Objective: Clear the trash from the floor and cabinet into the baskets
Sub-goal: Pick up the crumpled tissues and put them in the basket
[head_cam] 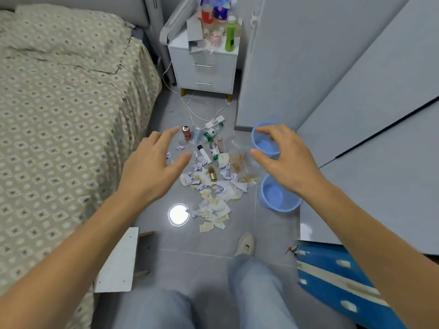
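The left hand and right hand hang spread and empty above the trash pile on the grey tiled floor. Two blue baskets sit just right of the pile; beyond it stands the cluttered white cabinet, left of it the bed.

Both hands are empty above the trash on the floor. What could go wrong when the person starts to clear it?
1. The white cable and power strip lie right at the bottles; a grab there may snag them.
2. The tissues are many and loose, so a handful may drop pieces before reaching a basket.
3. The cabinet top is crowded; taking one item, like the green bottle, may topple others.
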`<state>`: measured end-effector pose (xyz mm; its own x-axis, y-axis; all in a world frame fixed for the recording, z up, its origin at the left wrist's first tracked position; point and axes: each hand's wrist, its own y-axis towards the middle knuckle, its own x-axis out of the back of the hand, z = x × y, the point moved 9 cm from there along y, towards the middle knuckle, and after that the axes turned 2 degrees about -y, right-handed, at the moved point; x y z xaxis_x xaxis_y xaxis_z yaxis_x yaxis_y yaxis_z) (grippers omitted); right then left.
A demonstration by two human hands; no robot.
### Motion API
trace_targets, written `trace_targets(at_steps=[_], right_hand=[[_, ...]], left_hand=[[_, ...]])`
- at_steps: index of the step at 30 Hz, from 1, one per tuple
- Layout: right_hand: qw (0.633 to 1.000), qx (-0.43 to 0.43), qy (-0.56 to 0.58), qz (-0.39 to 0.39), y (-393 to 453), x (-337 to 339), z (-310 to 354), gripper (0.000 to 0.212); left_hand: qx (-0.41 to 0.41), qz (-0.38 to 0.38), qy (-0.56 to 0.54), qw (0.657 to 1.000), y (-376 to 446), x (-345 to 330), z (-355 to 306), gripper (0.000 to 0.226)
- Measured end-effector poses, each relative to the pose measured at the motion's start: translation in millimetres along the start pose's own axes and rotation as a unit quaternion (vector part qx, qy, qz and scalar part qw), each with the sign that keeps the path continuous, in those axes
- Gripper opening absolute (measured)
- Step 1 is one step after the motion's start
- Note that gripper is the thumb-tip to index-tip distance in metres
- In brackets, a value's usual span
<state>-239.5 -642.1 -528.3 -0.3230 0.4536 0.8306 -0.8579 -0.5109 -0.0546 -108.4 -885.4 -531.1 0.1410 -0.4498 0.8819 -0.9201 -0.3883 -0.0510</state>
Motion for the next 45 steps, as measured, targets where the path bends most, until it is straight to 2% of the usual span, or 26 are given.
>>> trace_targets(at_steps=[3,7,10,14,17,21,25,29,34,39,42,45], right_hand=[[1.000,0.010,-0.005,0.026,45.6,-61.4,-60.6,0.056],[0.997,0.033,-0.029,0.070,90.4,-176.3,-137.5,0.046],[0.993,0.053,-0.046,0.090,117.9,-274.0,-192.7,0.048],[0.991,0.070,-0.058,0.098,147.1,-395.5,-252.2,0.055],[0.989,0.081,-0.060,0.112,165.3,-472.6,-285.7,0.059],[0.987,0.098,-0.063,0.115,185.5,-545.1,-328.9,0.050],[0.985,0.104,-0.050,0.130,195.2,-599.9,-358.6,0.045],[0.980,0.116,-0.056,0.153,192.5,-650.0,-377.6,0.056],[0.970,0.133,-0.080,0.188,189.2,-707.9,-396.2,0.042],[0.948,0.160,-0.132,0.239,178.9,-762.5,-414.2,0.038],[0.936,0.165,-0.172,0.260,171.1,-786.3,-429.8,0.034],[0.928,0.182,-0.206,0.252,162.8,-801.0,-439.7,0.031]], left_hand=[[0.009,0.014,0.007,1.000,47.3,-77.8,28.5,0.066],[-0.003,0.032,0.014,0.999,92.7,-191.1,82.9,0.061],[-0.021,0.039,0.027,0.999,120.4,-276.5,134.2,0.062],[-0.003,0.051,0.006,0.999,143.7,-395.2,206.0,0.062],[0.001,0.057,-0.028,0.998,161.7,-479.1,233.7,0.065],[0.008,0.061,-0.041,0.997,183.2,-569.6,257.5,0.064],[0.035,0.061,-0.053,0.996,185.3,-631.0,290.1,0.059],[0.073,0.086,-0.059,0.992,159.9,-683.4,332.8,0.057],[0.101,0.122,-0.023,0.987,122.0,-725.5,385.6,0.054],[0.093,0.168,-0.021,0.981,110.7,-766.5,413.5,0.050],[0.063,0.224,-0.029,0.972,99.6,-792.8,417.7,0.051],[0.042,0.241,-0.024,0.969,88.3,-808.9,421.9,0.052]])
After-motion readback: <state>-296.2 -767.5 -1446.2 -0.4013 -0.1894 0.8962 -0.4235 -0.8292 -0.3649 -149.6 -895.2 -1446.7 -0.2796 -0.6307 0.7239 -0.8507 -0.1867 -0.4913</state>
